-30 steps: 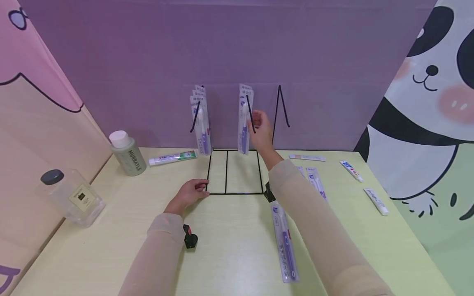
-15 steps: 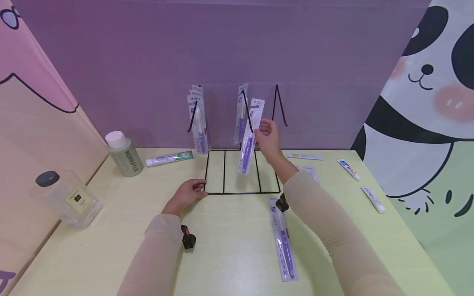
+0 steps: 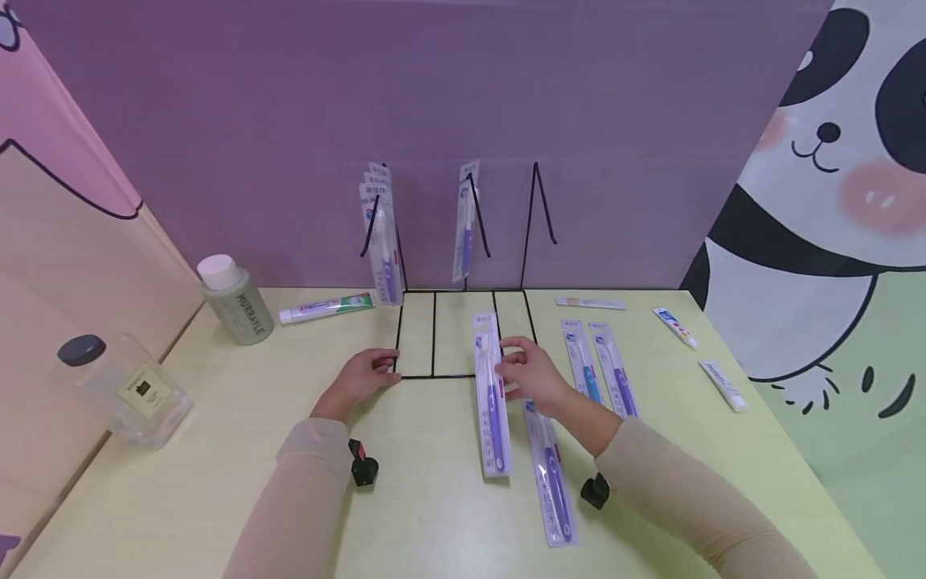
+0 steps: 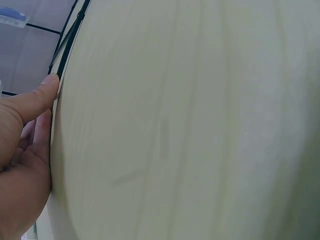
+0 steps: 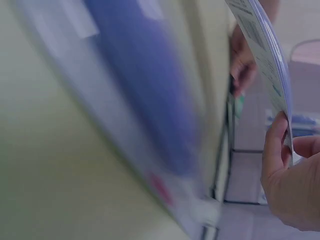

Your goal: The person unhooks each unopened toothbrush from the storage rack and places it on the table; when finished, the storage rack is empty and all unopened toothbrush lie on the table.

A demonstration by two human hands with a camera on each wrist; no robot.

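Note:
My right hand [image 3: 535,376] pinches a toothbrush in a clear and purple blister pack [image 3: 492,402] by its right edge, low over the front of a black wire rack [image 3: 434,338]. In the right wrist view the thumb and fingers [image 5: 275,145] grip the pack's edge. My left hand [image 3: 359,379] holds the rack's base at its front left corner, with the thumb [image 4: 45,92] against the wire. Several packed toothbrushes [image 3: 381,241] hang on the rack's left hook, and a packed toothbrush [image 3: 465,225] hangs on the middle one. The right hook [image 3: 546,209] is bare.
One packed toothbrush [image 3: 553,490] lies in front of my right hand, and two more packs [image 3: 613,370] lie to its right. Toothpaste tubes [image 3: 325,309] are spread at the back and right. A green bottle [image 3: 242,301] and a clear bottle [image 3: 133,394] stand left.
My right hand has taken a packed toothbrush off the middle hook and brought it down and toward me, over the rack's front. My left hand stays on the rack's base.

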